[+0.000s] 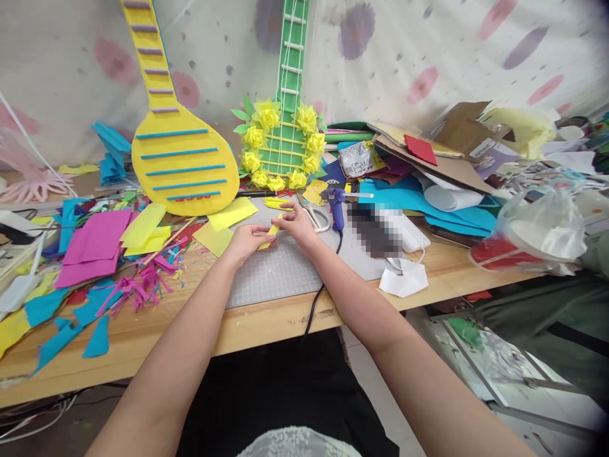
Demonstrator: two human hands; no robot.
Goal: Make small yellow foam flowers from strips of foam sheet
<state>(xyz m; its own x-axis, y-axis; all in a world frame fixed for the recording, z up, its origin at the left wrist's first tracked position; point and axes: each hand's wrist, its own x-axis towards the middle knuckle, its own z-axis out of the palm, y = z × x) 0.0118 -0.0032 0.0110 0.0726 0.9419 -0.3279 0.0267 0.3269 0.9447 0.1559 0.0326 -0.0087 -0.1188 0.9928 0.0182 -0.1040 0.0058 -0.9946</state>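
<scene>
Between my two hands is a narrow yellow paper strip [271, 234], held above the grey cutting mat [280, 274]. My left hand [250, 241] pinches its lower end. The fingers of my right hand [298, 223] are closed on the upper end. Just beyond them lies a small stack of yellow strips [278, 203]. Yellow paper sheets [233, 214] rest by my left hand. Right of my right hand are scissors [318, 219] and a purple glue gun [337, 206] with a black cord.
A yellow paper guitar [185, 158] and a green one [291, 82] with yellow paper flowers lean against the curtain. Magenta sheets [92, 247] and blue scraps [98, 336] cover the left side. Cardboard [457, 174] and a bagged red container [504, 251] stand right.
</scene>
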